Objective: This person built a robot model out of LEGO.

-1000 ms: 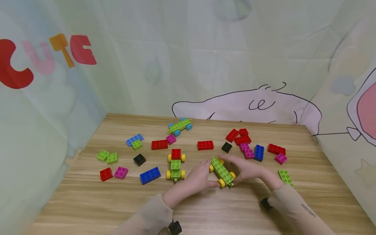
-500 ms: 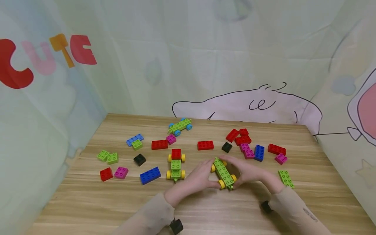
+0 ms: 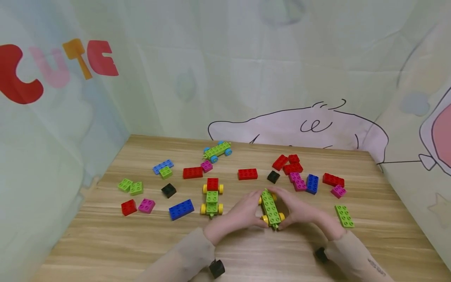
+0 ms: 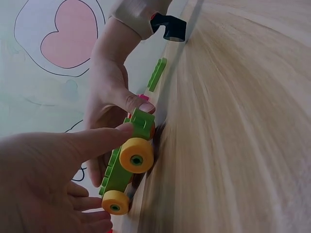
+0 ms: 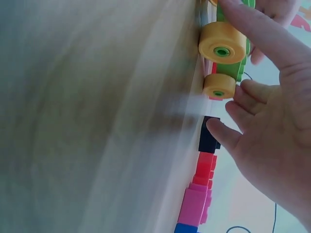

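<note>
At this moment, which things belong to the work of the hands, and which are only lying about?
In the work:
left hand
right hand
green base with yellow wheels, between them

Apparently just lying about:
bricked car
blue-wheeled base
loose red bricks
blue bricks
pink bricks
black bricks
green bricks

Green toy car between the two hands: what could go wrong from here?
Rolling: the green toy car has yellow wheels, so it might roll or swivel if the left hand and right hand loosen unevenly.

Knocking: the car with red and green bricks stands close beside the left hand and forearm, so a sideways move that way could bump it.

Crowding: both thumbs sit near the same end and may get in each other's way.
</note>
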### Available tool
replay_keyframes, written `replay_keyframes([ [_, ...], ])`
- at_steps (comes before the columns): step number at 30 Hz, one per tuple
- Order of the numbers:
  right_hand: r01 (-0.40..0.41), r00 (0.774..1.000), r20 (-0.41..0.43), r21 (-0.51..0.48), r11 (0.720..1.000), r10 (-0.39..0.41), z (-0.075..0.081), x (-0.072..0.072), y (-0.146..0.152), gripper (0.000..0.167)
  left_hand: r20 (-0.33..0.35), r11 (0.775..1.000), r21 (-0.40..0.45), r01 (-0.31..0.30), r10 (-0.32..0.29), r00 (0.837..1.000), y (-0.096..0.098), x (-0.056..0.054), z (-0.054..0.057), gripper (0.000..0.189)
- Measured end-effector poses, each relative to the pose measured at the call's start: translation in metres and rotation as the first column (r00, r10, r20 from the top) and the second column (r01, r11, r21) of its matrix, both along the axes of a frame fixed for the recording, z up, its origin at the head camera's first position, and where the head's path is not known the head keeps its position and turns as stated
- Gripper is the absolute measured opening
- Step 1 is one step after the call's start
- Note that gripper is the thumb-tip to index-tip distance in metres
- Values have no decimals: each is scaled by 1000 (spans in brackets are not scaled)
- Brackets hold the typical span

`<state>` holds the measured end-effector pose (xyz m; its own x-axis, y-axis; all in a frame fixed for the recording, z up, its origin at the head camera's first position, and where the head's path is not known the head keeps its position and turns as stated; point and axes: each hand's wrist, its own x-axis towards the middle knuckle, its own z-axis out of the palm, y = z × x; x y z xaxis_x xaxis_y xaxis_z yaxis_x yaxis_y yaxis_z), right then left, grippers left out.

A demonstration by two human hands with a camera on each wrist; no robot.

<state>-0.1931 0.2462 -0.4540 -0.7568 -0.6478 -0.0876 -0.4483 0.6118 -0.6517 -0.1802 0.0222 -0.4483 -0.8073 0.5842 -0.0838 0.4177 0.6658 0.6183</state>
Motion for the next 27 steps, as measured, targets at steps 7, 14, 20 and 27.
replay_keyframes([
  [7,16,999,-39,14,1000,-15,2,5,-1,112,-14,1000,-21,-15,15,1000,6,2,1,102],
  [14,-8,997,-75,-26,1000,6,4,7,2,107,-27,998,-53,-33,31,999,7,4,2,102],
  [20,-7,997,-78,-36,999,4,3,7,5,102,-28,999,-48,-16,15,999,6,3,2,102],
  [27,10,999,-44,-29,1000,-12,2,6,4,100,8,1000,-24,-9,9,1000,5,2,2,102],
])
